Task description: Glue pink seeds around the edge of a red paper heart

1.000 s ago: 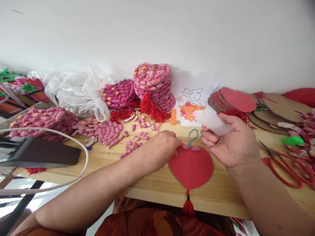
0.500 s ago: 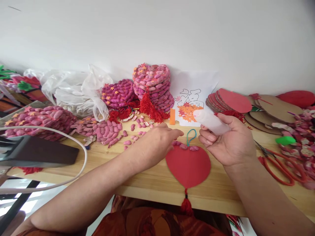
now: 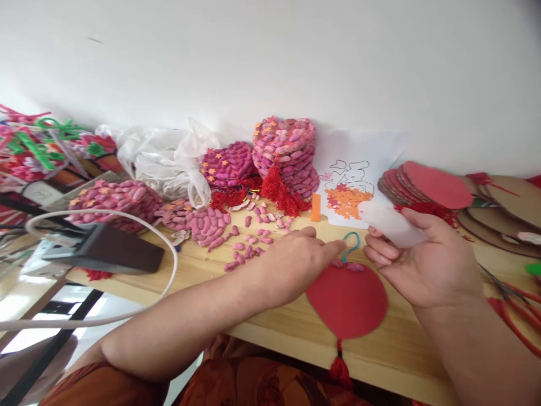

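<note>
A red paper disc (image 3: 346, 301) with a teal loop (image 3: 351, 243) at its top and a red tassel (image 3: 339, 369) at its bottom lies near the table's front edge. A few pink peanut shells (image 3: 354, 267) sit along its upper rim. My left hand (image 3: 298, 260) rests palm down at the disc's upper left, its fingertips together by the shells; whether they hold anything is hidden. My right hand (image 3: 422, 256) is closed around a white translucent glue bottle (image 3: 391, 223), held just right of the loop.
Loose pink shells (image 3: 249, 245) lie left of my left hand. Stacks of shell-covered discs (image 3: 285, 152) and a clear plastic bag (image 3: 169, 163) stand at the back. A printed sheet with orange stars (image 3: 349, 197), red discs (image 3: 422, 186), red scissors (image 3: 513, 307) and a black device with white cable (image 3: 101, 254) surround the work.
My left hand's fingers have slid right along the disc's upper rim toward the teal loop. The camera view has shifted, so everything sits further right. My right hand still holds the bottle.
</note>
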A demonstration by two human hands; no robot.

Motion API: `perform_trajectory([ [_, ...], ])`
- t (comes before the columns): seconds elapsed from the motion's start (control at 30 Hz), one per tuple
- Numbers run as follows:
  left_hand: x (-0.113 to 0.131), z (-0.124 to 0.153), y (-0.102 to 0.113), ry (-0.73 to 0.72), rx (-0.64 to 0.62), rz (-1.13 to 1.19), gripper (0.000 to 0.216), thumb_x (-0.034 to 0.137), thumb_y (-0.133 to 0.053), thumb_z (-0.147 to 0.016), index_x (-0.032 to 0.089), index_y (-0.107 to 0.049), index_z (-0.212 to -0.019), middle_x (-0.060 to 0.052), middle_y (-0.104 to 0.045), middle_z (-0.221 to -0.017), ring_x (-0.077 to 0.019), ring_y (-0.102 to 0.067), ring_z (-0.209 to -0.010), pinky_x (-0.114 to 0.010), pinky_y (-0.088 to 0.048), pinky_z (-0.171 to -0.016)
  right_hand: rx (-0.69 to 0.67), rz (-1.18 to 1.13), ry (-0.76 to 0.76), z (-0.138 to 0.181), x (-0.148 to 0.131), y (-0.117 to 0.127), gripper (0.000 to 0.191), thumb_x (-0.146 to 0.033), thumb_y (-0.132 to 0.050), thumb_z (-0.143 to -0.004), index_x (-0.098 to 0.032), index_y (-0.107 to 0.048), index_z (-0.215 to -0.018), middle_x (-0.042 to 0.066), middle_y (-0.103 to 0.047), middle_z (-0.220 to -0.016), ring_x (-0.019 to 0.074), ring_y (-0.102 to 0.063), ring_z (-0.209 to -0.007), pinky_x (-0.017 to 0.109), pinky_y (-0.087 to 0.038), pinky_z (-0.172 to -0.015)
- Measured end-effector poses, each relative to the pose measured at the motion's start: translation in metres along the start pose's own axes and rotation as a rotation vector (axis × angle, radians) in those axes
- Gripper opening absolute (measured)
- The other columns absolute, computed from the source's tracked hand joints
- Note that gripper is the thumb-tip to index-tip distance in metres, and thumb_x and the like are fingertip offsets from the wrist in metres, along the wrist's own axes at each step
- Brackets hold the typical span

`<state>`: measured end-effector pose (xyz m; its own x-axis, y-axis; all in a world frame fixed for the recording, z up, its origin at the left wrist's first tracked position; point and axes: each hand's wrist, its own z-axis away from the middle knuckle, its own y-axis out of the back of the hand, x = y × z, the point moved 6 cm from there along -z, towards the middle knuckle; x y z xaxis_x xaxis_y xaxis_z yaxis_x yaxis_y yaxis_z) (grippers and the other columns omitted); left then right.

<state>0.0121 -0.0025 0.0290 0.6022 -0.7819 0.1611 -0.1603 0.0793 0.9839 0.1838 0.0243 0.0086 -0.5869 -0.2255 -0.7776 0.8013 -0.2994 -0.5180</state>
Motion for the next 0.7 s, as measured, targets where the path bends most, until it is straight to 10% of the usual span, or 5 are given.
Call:
perform_trajectory([
  [0.7,0.022,0.005,-0.001,-0.107,0.021,-0.247,0.021,0.006,-0.055,-0.096,0.015,-0.056,-0.115,-0.004,-0.068,-0.096,-0.0195,-0.062,-0.083,-0.035,-0.048,-0.07,0.017,0.044,-0.008,-0.003,0.003,0.0,0.015,-0.022,-0.053,-0.082,-0.021,-0.05,-0.068,0.001,-0.042,-0.059,0.0128,-0.037,-0.044,0.027,-0.035,-0.042],
])
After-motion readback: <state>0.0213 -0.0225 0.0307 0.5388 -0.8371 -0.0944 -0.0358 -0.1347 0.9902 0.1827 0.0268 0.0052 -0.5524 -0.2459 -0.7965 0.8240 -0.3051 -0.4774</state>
